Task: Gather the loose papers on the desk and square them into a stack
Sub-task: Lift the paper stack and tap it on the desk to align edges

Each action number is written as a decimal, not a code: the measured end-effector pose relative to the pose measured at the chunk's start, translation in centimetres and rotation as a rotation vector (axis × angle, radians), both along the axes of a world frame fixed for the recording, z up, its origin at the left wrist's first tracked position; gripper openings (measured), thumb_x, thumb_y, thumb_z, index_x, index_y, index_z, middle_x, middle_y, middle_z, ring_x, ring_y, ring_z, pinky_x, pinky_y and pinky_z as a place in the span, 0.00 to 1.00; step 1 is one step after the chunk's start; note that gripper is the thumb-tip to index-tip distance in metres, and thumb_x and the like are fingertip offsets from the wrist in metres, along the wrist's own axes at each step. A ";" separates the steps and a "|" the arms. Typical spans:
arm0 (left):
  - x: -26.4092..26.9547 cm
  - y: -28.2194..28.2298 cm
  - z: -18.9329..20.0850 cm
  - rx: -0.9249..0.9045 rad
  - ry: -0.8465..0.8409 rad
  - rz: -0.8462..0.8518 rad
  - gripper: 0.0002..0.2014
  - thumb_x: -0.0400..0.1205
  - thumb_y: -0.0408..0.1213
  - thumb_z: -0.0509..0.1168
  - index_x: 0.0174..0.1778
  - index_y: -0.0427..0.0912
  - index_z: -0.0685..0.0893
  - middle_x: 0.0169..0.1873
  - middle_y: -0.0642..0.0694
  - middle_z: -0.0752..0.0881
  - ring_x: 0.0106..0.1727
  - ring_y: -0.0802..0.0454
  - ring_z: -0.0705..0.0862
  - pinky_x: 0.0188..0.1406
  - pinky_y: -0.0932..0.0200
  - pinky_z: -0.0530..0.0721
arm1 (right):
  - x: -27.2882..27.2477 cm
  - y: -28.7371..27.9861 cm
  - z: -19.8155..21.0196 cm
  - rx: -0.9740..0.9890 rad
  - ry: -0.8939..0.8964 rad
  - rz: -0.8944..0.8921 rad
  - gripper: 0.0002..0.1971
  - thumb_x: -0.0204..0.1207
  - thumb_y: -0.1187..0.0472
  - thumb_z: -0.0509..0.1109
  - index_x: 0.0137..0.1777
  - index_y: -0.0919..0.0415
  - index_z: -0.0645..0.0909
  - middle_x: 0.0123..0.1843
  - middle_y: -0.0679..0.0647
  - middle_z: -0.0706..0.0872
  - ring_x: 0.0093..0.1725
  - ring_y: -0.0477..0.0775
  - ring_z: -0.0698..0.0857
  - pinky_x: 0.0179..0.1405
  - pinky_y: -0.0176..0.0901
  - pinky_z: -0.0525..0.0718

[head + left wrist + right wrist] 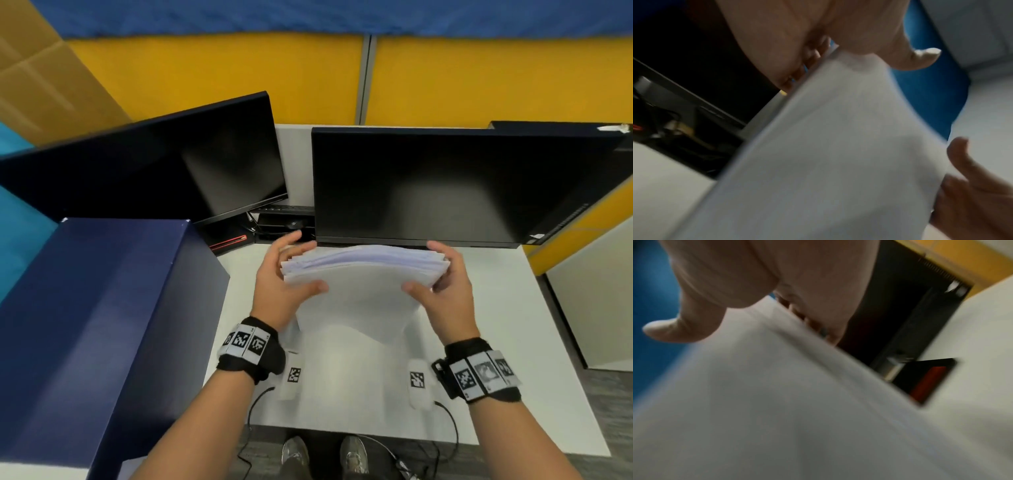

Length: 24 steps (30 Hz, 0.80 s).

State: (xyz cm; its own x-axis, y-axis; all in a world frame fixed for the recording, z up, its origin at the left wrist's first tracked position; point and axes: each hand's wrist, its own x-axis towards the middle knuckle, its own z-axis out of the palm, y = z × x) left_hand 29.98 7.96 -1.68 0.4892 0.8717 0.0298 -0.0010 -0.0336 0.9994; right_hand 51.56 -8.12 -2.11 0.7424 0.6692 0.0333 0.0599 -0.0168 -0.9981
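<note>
Above the white worktop, the left hand and right hand grip the papers by their sides, fingers curled round the light, bendy, slippery sheets.

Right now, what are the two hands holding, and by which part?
A stack of papers, held upright by its side edges: left hand on the left edge, right hand on the right.
</note>
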 end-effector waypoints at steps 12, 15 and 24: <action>-0.4 0.3 0.1 0.323 0.240 0.031 0.20 0.70 0.38 0.83 0.57 0.40 0.92 0.53 0.52 0.92 0.55 0.66 0.88 0.54 0.74 0.82 | -0.2 -0.5 -0.1 0.012 -0.062 0.004 0.09 0.70 0.68 0.81 0.48 0.57 0.89 0.41 0.33 0.92 0.43 0.34 0.90 0.42 0.26 0.85; -1.3 -0.1 -2.1 0.141 0.283 -0.099 0.29 0.68 0.37 0.84 0.66 0.43 0.87 0.60 0.55 0.89 0.59 0.67 0.87 0.59 0.68 0.84 | -0.4 -1.3 -1.7 -0.150 -0.039 0.173 0.14 0.69 0.63 0.82 0.52 0.48 0.87 0.44 0.33 0.92 0.48 0.34 0.90 0.44 0.25 0.84; -0.3 0.3 -2.1 0.151 0.279 0.042 0.21 0.75 0.45 0.79 0.63 0.45 0.89 0.55 0.53 0.91 0.55 0.63 0.89 0.53 0.67 0.86 | -0.4 -0.5 -1.2 -0.133 -0.104 0.069 0.15 0.70 0.64 0.81 0.56 0.52 0.86 0.43 0.32 0.91 0.46 0.28 0.88 0.46 0.25 0.84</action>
State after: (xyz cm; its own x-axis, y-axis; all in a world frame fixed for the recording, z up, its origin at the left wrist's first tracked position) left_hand 29.71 8.29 -3.75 0.4602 0.8873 0.0304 0.2769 -0.1759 0.9447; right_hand 51.16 -8.59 -3.27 0.6916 0.7221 0.0148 0.1680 -0.1410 -0.9756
